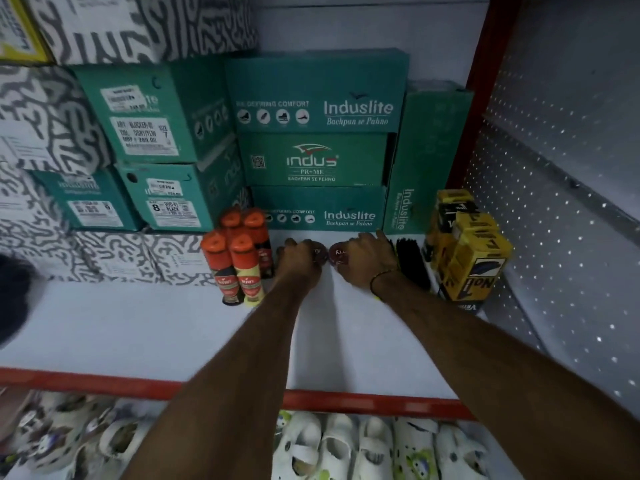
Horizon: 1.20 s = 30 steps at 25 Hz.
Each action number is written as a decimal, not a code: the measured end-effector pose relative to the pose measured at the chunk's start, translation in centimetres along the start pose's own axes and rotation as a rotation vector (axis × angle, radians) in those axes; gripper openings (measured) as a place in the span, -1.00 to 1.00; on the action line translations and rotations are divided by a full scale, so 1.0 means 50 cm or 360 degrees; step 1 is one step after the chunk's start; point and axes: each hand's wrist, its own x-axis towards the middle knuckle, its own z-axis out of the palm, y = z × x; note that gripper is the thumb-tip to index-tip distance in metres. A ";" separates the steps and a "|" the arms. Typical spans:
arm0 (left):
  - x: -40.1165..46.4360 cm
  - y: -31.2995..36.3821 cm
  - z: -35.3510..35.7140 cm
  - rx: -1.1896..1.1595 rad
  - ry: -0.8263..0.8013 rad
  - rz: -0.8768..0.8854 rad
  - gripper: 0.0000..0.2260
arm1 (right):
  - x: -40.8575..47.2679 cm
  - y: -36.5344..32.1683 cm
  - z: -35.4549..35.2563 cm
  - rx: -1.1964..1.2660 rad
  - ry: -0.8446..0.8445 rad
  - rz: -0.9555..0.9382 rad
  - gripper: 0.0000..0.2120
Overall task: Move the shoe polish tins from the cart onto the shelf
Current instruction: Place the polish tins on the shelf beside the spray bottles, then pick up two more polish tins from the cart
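1. Left hand (300,257): reaching to the back of the shelf (138,327), fingers curled down over a dark red tin (320,255) of which only the right edge shows; the hand lies on the tin, but whether the fingers clamp it cannot be told.
2. Right hand (367,257): fingers bent over the second tin (337,253), a round red lid with blurred lettering visible at its left side; the hand covers the remainder, and the firmness of the hold cannot be told. A dark band sits on this wrist.
3. Both tins rest on the white shelf surface, side by side and near each other, just in front of the lowest green Induslite box (320,208).
4. Left of the left hand: a cluster of upright polish bottles with orange caps (239,251), touching one another.
5. Right of the right hand: a black brush (412,261) lying on the shelf, and beyond it stacked yellow cartons (471,247).
6. Rear of shelf: stacked green shoe boxes (317,95); patterned grey-and-white boxes (38,133) at far left.
7. Right boundary: a white perforated panel (554,168) behind a red upright.
8. Front boundary: a red shelf edge (363,401), with white clogs (346,445) on the level below.
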 end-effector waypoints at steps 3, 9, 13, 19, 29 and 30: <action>-0.032 0.015 -0.023 -0.0072 -0.0023 -0.0094 -0.60 | -0.022 -0.005 -0.005 0.0187 0.0254 0.0116 -0.70; -0.206 0.000 -0.111 -0.0106 0.0058 0.0056 -0.68 | -0.139 -0.077 -0.063 0.0431 0.0707 0.0152 -0.74; -0.362 -0.072 -0.193 -0.0168 0.0200 0.0125 -0.81 | -0.217 -0.200 -0.105 0.0720 0.0919 0.0091 -0.88; -0.608 -0.291 -0.269 0.0055 0.0773 -0.0089 -0.87 | -0.318 -0.464 -0.069 0.0963 0.0987 -0.0521 -0.95; -1.102 -0.585 0.138 -0.0139 -0.0077 -0.1002 -0.81 | -0.657 -0.729 0.485 0.0844 -0.0279 -0.1140 -0.82; -1.136 -0.600 0.190 -0.0201 -0.0191 -0.1109 -0.79 | -0.691 -0.737 0.543 0.0771 -0.0500 -0.1128 -0.80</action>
